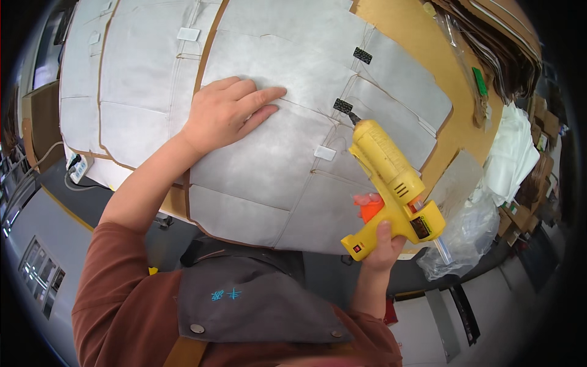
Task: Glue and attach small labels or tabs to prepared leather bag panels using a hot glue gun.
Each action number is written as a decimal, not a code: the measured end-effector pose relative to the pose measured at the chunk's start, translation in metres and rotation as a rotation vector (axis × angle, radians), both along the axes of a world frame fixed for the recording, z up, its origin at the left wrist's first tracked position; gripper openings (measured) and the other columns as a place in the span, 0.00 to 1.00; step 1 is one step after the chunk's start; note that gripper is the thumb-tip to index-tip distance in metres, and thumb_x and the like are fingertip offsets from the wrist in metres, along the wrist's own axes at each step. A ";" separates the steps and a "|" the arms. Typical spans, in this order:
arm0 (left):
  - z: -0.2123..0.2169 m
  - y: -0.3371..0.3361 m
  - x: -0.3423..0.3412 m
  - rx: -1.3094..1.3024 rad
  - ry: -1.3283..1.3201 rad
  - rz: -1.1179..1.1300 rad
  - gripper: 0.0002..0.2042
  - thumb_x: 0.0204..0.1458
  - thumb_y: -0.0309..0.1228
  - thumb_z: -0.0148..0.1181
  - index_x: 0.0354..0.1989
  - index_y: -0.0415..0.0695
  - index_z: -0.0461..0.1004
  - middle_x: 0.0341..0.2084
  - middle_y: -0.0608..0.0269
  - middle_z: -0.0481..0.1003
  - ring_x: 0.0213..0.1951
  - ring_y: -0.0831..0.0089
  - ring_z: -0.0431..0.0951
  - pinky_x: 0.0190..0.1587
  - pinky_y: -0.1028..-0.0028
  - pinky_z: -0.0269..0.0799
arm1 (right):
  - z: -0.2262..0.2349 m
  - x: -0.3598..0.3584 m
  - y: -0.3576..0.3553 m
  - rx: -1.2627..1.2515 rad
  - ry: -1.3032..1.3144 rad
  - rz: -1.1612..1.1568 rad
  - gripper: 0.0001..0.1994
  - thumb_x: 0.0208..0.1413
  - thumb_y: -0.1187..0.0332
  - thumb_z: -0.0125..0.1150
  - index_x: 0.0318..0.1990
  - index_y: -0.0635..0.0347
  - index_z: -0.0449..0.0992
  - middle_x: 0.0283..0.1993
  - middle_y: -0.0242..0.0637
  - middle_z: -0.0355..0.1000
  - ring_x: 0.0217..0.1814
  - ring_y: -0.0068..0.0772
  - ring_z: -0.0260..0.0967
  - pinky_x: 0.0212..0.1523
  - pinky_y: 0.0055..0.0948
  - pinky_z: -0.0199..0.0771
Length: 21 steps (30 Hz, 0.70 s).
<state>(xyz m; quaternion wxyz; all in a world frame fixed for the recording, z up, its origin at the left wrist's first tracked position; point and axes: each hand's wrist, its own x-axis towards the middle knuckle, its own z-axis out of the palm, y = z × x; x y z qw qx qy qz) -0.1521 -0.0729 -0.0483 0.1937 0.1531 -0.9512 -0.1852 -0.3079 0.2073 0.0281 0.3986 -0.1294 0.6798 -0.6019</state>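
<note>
Right hand (385, 246) wraps yellow hot-glue gun (388, 165); left hand (227, 111) lies half-open, empty, on silver panel (266, 144). Nozzle (354, 118) contact with black patch (342, 105), upper centre-right, unclear; best hold panel flat, dab sparingly.

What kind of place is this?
Probably a small workshop for sewn goods, leather or similar. Signs: a yellow glue gun in the right hand, large grey panels with loose threads, and a stack of brown sheets.
</note>
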 end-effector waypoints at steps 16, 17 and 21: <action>-0.005 -0.004 0.002 0.039 -0.001 -0.031 0.18 0.42 0.29 0.69 0.45 0.52 0.78 0.17 0.71 0.63 0.20 0.75 0.64 0.22 0.74 0.60 | -0.015 0.007 -0.016 0.006 0.003 0.023 0.23 0.58 0.62 0.55 0.55 0.72 0.63 0.48 0.50 0.69 0.48 0.46 0.72 0.48 0.48 0.75; -0.005 -0.004 0.002 0.036 -0.002 -0.034 0.18 0.42 0.29 0.69 0.45 0.51 0.78 0.17 0.71 0.63 0.20 0.75 0.64 0.22 0.74 0.60 | -0.015 0.007 -0.014 0.007 0.000 0.023 0.23 0.58 0.62 0.55 0.55 0.72 0.63 0.48 0.50 0.69 0.48 0.46 0.72 0.48 0.48 0.75; -0.006 -0.004 0.002 0.043 -0.001 -0.034 0.18 0.42 0.29 0.69 0.45 0.51 0.78 0.17 0.71 0.63 0.20 0.74 0.64 0.22 0.74 0.60 | -0.018 0.006 -0.007 -0.023 -0.030 -0.021 0.25 0.58 0.67 0.56 0.59 0.70 0.58 0.49 0.50 0.69 0.50 0.45 0.71 0.52 0.50 0.72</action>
